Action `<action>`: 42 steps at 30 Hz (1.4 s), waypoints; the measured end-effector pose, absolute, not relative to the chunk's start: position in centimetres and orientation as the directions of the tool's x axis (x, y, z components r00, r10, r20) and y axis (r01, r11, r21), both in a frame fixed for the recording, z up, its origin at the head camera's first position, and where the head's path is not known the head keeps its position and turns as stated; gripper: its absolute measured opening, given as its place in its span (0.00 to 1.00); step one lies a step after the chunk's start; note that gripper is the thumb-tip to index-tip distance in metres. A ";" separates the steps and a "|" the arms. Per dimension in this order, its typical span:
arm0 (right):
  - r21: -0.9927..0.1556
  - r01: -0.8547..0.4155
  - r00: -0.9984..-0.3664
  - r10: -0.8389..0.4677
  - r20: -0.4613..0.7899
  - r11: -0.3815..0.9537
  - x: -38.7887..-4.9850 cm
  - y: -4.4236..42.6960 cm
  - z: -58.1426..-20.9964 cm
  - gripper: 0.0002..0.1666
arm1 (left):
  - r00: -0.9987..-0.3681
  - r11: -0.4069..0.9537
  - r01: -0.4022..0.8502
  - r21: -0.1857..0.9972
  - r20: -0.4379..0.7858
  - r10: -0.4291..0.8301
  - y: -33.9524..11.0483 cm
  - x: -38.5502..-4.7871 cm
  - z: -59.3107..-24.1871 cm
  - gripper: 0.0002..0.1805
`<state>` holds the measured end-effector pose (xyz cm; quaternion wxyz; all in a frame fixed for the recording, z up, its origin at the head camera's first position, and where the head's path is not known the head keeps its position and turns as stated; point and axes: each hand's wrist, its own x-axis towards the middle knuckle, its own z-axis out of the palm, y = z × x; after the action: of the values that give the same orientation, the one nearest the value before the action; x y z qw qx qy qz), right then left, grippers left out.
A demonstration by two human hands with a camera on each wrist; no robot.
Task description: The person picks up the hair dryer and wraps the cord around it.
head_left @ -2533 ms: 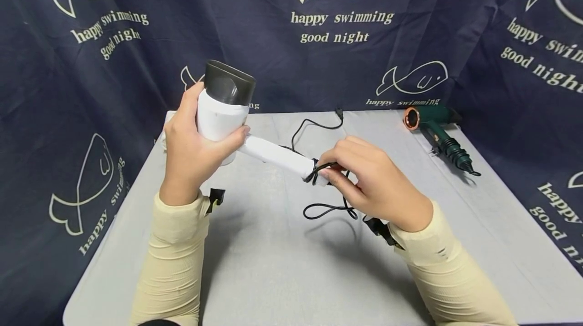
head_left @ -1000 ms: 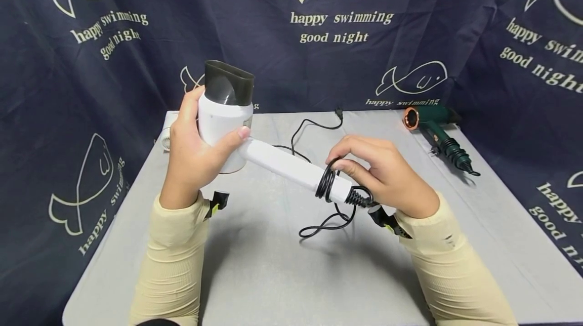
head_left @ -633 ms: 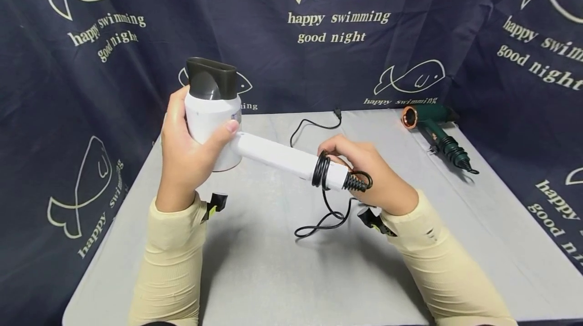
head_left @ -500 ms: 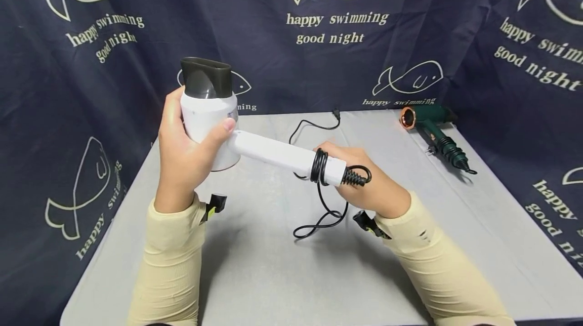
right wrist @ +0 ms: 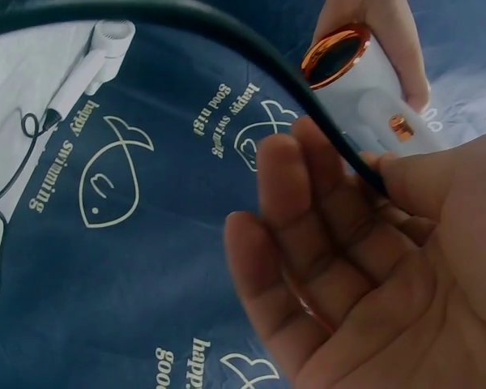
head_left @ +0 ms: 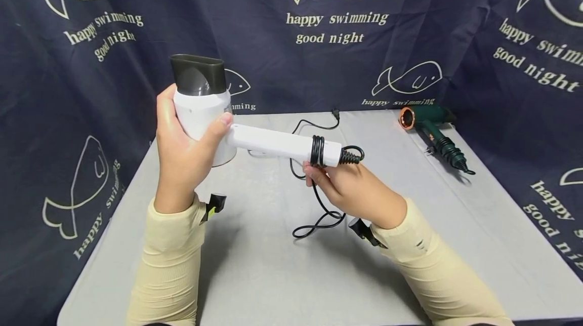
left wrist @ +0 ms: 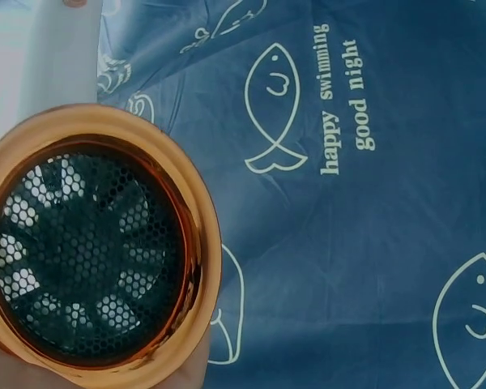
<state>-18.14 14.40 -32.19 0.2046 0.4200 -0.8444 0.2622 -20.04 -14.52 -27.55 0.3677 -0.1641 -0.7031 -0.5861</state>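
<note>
My left hand (head_left: 182, 156) grips the barrel of a white hair dryer (head_left: 268, 142), raised over the table with its black nozzle (head_left: 199, 77) upward. Its handle points right, and several turns of black power cord (head_left: 317, 151) circle the handle's end. Just below those turns, my right hand (head_left: 360, 192) pinches the cord; a loose loop hangs beneath. In the left wrist view, the dryer's copper intake rim (left wrist: 204, 211) fills the lower left. In the right wrist view, the cord (right wrist: 259, 61) runs between thumb and index finger of my right hand (right wrist: 373, 267).
On the table (head_left: 264, 270), a dark green hair dryer (head_left: 434, 131) lies at the back right, its cord wrapped round its handle. A plug (head_left: 335, 113) lies at the rear edge. Another white hair dryer (right wrist: 105, 53) shows in the right wrist view. Printed navy curtains (head_left: 264, 22) surround the table.
My right hand has carried the cord round the handle, adding turns, and passed from above it to behind and now below. The dryer has shifted left, its handle tilting nearer level.
</note>
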 end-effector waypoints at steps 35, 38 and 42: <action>-0.282 -0.822 -0.567 -0.659 0.494 0.496 -15.8 14.8 -30.7 0.09 | -0.557 0.448 0.554 0.701 0.713 -0.425 -14.1 -19.5 -26.3 0.41; -0.244 -0.844 -0.523 -0.636 0.568 0.477 -16.0 15.2 -30.4 0.07 | -0.570 0.475 0.524 0.707 0.706 -0.421 -14.0 -19.6 -26.5 0.40; -0.204 -0.856 -0.483 -0.596 0.641 0.474 -16.3 15.7 -30.1 0.06 | -0.588 0.488 0.533 0.691 0.717 -0.374 -13.9 -19.6 -26.6 0.39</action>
<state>-16.27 15.65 -30.09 0.2505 0.4423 -0.8212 0.2594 -19.57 -13.90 -26.64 0.4506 -0.0542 -0.7355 -0.5031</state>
